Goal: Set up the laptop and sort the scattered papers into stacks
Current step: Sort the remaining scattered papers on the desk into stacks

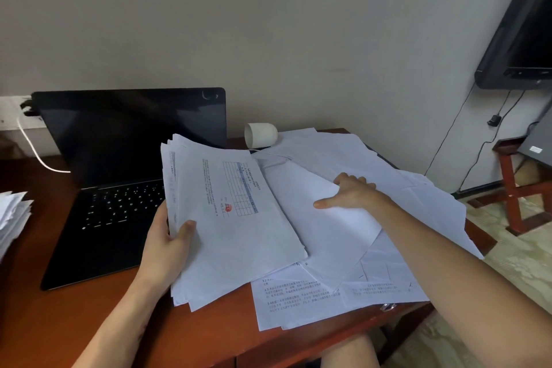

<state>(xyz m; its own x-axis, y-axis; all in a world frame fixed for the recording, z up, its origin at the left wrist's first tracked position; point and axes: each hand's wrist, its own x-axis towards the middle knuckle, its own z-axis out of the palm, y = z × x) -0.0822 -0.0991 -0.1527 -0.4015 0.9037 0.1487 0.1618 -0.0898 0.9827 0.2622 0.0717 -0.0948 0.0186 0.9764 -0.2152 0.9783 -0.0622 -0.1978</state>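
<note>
Desk (pixel 89 323): red-brown wood; the near edge carries printed sheets (pixel 298 299) that overhang it slightly.
Left hand (pixel 167 245): grips the gathered bundle (pixel 233 218) at its near-left edge, thumb on top, fingers hidden beneath.
Gathered bundle: many sheets, edges fanned and uneven, raised at an angle; its left edge hangs over the laptop keyboard and its lower right rests on the loose pile.
Right hand (pixel 349 193): holds a blank sheet (pixel 328 218), fingers curled over its far edge, thumb laid flat on top.
Scattered papers (pixel 418 188): overlapping at mixed angles across the right half of the desk, some past the right edge.
Step in hand (judgement): collecting the blank sheet onto the bundle.
Procedure: lift the blank sheet by its far edge only, so that the sheets below do not drag with it. Lay it on the bundle corner to corner. Tap the bundle on the desk to square the fanned edges.
Caution: sheets over the desk edges are likely to slide off if the pile is disturbed; take those early.
Laptop (pixel 119 173): open at the left rear, screen dark, set-up appears done apart from power.
Side stack (pixel 12 215): left of the laptop, rough-edged.
Paper cup (pixel 260 134): on its side behind the papers; keep sheets clear of it.
</note>
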